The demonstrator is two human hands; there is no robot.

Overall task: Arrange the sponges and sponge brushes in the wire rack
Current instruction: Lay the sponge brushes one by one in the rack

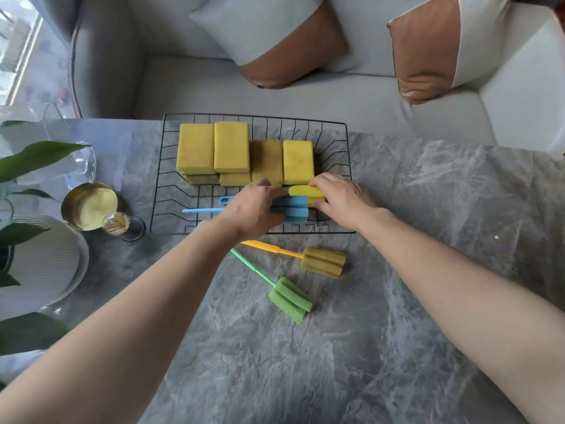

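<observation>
A black wire rack (159, 185) sits on the grey marble table and holds several yellow sponges (231, 146) in stacked rows along its back. At the rack's front lie blue sponge brushes (290, 209), their handles pointing left. My left hand (252, 209) rests over the blue brushes, fingers closed around their sponge heads. My right hand (341, 198) grips a yellow sponge brush head (301, 191) just right of the blue ones. On the table in front of the rack lie a yellow-handled brush (322, 261) and a green brush (290, 298).
At the left stand a gold bowl (88, 206), a small glass (120, 224), a clear glass vessel (81, 162), a white ribbed plate (46, 261) and plant leaves (33, 160). A grey sofa with cushions (275, 41) lies behind the table.
</observation>
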